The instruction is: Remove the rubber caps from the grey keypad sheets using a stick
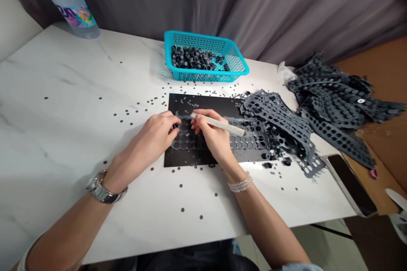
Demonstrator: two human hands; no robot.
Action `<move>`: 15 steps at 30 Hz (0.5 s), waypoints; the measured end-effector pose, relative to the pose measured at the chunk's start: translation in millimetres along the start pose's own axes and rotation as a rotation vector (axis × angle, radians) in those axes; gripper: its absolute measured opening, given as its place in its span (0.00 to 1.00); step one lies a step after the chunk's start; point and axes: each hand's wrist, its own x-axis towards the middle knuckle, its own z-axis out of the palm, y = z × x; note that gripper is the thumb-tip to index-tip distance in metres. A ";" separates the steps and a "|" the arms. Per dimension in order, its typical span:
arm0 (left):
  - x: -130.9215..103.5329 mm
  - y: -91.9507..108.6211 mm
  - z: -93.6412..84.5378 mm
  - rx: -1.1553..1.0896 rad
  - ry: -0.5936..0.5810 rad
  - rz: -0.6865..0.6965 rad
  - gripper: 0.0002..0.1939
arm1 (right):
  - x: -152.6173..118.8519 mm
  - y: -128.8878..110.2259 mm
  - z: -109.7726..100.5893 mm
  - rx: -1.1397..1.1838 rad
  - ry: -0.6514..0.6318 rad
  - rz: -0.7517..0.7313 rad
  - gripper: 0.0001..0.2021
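Note:
A grey rubber sheet (244, 142) with rows of round holes and cups lies on a black mat (190, 159). My left hand (162, 129) rests at the sheet's left end, thumb and fingers pinched on a small black rubber ring (176, 126). Just to its right, my right hand (213, 131) grips a pale, pen-like stick (222, 125), its near tip at the fingers and its dark end pointing right. The fingertips of this hand are over the sheet; the part beneath them is hidden.
Behind the mat stands a turquoise basket (206, 77) of small black rings. Perforated sheets (276, 112) and loose rings pile at the right, with more sheets (337, 93) beyond. A phone (351, 184) lies near the right edge, a water bottle (71, 6) back left. Small black discs dot the table.

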 end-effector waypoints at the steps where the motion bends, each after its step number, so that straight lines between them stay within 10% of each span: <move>1: 0.0 0.1 -0.1 -0.001 0.001 -0.008 0.12 | -0.7 -0.2 -0.6 -0.028 0.002 0.004 0.09; 15: 1.1 -0.5 1.8 0.046 0.007 -0.005 0.12 | -1.5 3.0 11.0 -0.462 -0.095 -0.198 0.17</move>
